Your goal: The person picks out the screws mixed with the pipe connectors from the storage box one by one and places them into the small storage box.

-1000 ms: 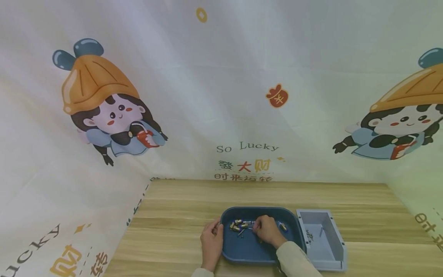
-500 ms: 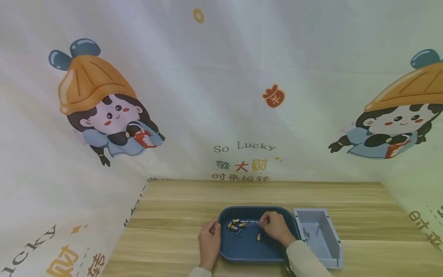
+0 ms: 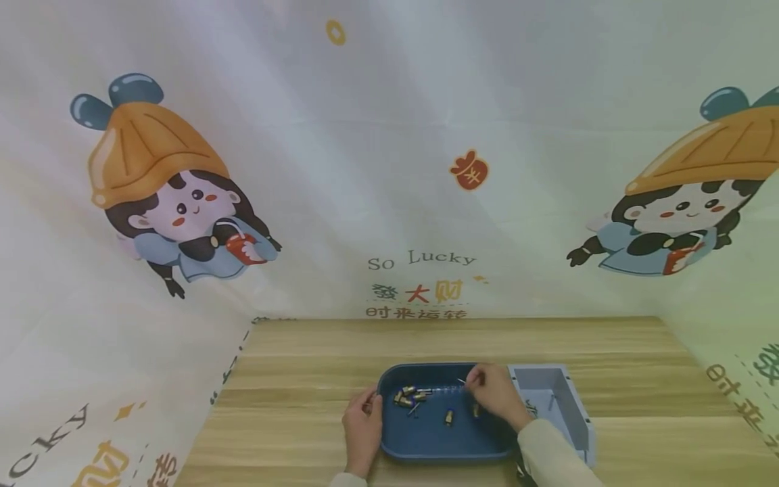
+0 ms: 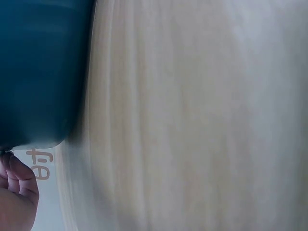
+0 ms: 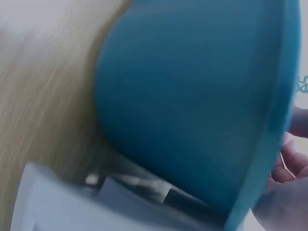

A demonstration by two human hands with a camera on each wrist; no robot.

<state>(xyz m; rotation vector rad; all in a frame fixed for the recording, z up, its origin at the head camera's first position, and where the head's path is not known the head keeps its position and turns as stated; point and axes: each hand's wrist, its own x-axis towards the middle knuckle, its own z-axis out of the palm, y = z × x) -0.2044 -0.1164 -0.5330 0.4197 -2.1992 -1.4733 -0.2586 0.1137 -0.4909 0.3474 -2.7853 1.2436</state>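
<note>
My left hand (image 3: 363, 426) holds the left rim of a blue plastic tray (image 3: 426, 443), its thumb along the rim. Over the tray's far right part, my right hand (image 3: 496, 392) pinches a thin silver screw (image 3: 460, 380) between thumb and fingertips. Several small brass fittings (image 3: 404, 400) with blue bands lie clustered at the tray's left, with thin silver screws (image 3: 414, 409) among them. One brass fitting lies alone near the middle, and another sits below my right hand. Tray walls hide most of both hands' work in the wrist views.
A grey open bin (image 3: 585, 423) stands against the tray's right side, with several small dark screws (image 3: 531, 407) inside at its left. Both stand on a wood-grain table (image 3: 292, 406). A printed cloth (image 3: 341, 203) hangs behind and at the sides.
My right hand has moved from the cluster toward the tray's far right with the screw, uncovering the lone brass fitting. My left hand stays on the rim; the head view has shifted slightly.
</note>
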